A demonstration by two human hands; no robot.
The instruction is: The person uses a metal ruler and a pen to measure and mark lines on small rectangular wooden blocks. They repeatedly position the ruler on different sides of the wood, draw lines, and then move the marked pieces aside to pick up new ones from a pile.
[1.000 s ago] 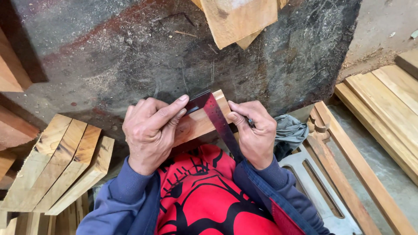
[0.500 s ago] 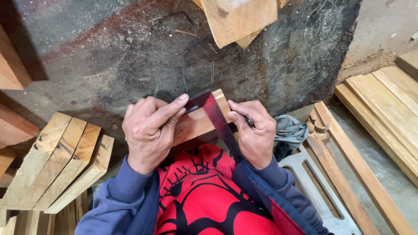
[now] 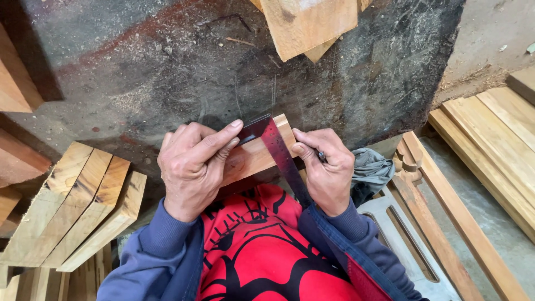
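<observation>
A short wooden block (image 3: pixel 253 155) lies at the near edge of a dark, dusty workbench (image 3: pixel 223 72). A dark metal try square (image 3: pixel 277 149) rests across the block's end, its blade running toward my body. My left hand (image 3: pixel 192 167) presses on the block, with the forefinger on the square's corner. My right hand (image 3: pixel 326 170) sits at the blade's right side, fingers pinched on a small dark marking tool whose tip shows by the knuckles.
Light wood offcuts (image 3: pixel 306 25) lie at the bench's far edge. Several cut blocks (image 3: pixel 78 206) are stacked at lower left. Long planks (image 3: pixel 496 139) lie on the floor at right, beside a grey cloth (image 3: pixel 370 167) and a grey frame (image 3: pixel 407 239).
</observation>
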